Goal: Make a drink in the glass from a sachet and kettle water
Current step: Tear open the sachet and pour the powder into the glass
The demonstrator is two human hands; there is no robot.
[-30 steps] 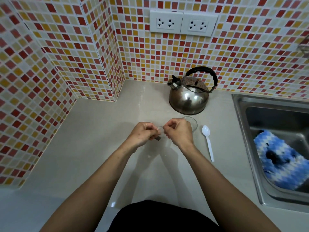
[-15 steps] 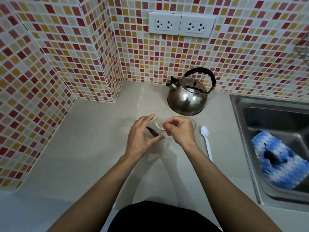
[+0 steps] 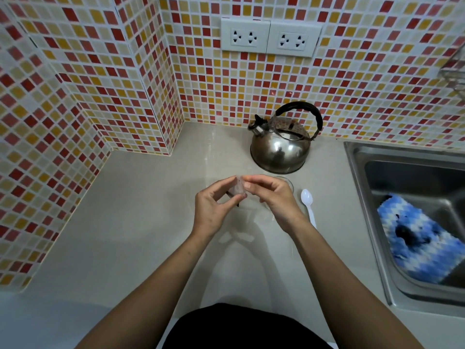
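Both hands, left hand (image 3: 211,210) and right hand (image 3: 273,197), pinch the clear sachet (image 3: 238,191), so I'd tear slowly right over the glass (image 3: 289,183) to avoid spills.

Our right hand (image 3: 273,200) hides most of the glass (image 3: 286,183); the sachet (image 3: 237,191) is too blurred to read.

Both forearms reach forward; left hand (image 3: 211,210) and right hand (image 3: 274,197) meet, fingers seemingly pinching.
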